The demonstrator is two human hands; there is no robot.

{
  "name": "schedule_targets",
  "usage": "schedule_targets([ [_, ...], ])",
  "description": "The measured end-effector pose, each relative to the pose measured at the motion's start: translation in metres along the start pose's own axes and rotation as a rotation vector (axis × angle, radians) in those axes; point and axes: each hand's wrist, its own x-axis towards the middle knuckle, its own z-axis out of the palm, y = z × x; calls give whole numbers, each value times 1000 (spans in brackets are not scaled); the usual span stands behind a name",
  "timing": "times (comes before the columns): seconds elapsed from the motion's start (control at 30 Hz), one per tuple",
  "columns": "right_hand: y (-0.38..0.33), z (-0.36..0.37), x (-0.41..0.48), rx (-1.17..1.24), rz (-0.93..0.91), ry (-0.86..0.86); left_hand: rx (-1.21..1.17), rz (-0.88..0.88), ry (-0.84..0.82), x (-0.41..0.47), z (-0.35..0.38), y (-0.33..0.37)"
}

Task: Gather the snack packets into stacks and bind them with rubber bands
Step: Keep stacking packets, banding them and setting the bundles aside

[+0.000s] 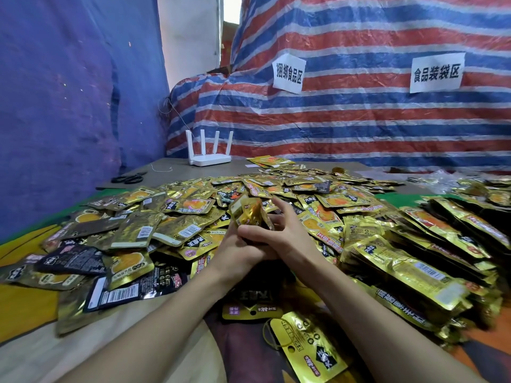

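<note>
Two-handed grip [258, 240] round crinkled gold stack [247, 210]

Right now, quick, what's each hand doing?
Left hand: grips the stack of snack packets.
Right hand: grips the same stack.

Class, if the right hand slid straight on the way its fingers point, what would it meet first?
Probably the loose packets heaped just beyond the right hand and its held stack; depth is unclear.
</note>
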Motion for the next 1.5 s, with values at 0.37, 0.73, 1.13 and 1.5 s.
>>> schedule_targets([
  [0.37,-9,5,-3,319,-188,-67,36,119,-57,4,2,-1],
  [0.73,1,11,-8,329,-156,-134,266,136,-117,8,-10,-4],
  [1.13,-1,9,-7,353,-106,-183,167,231,-105,8,-8,-1],
  [1.5,-12,13,-18,258,-45,-237,135,343,51,13,4,2],
])
